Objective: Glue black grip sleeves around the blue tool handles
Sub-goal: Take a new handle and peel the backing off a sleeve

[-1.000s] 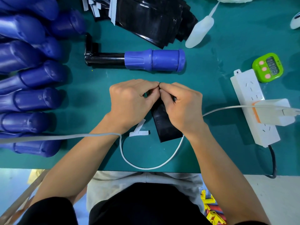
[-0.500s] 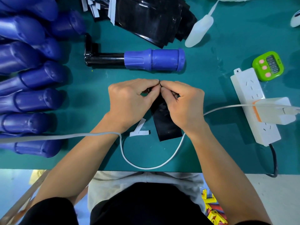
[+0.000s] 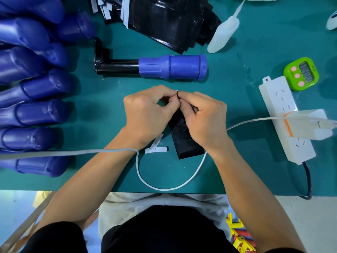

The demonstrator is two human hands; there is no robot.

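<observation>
A blue-handled tool [image 3: 173, 67] lay across the bench [image 3: 255, 170], its black shaft pointing left; everything else is placed from it. Just nearer the person than the tool, the left hand [image 3: 145, 114] and the right hand [image 3: 206, 119] met knuckle to knuckle over a black sleeve [image 3: 186, 141]. Each hand's grip was closed to a tight pinch on the sleeve's far end, fingers curled, the two pinches touching at a small black edge that showed between them. The rest of the sleeve ran back flat on the bench toward the person, its near end free of the hands.

Beside the sleeve, under the left wrist, lay two white paper strips [image 3: 156, 146]. A white cable [image 3: 164, 188] looped around the sleeve's near end and passed under both forearms.

Beyond the tool sat a pile of black sleeves [image 3: 164, 21], with a white squeeze bottle [image 3: 224, 35] to the pile's right. Left of the tool, blue handles [image 3: 36, 114] lay side by side in a row. Well to the tool's right were a green timer [image 3: 300, 73] and a white power strip [image 3: 279, 106] with a plug block [image 3: 308, 125] in it.
</observation>
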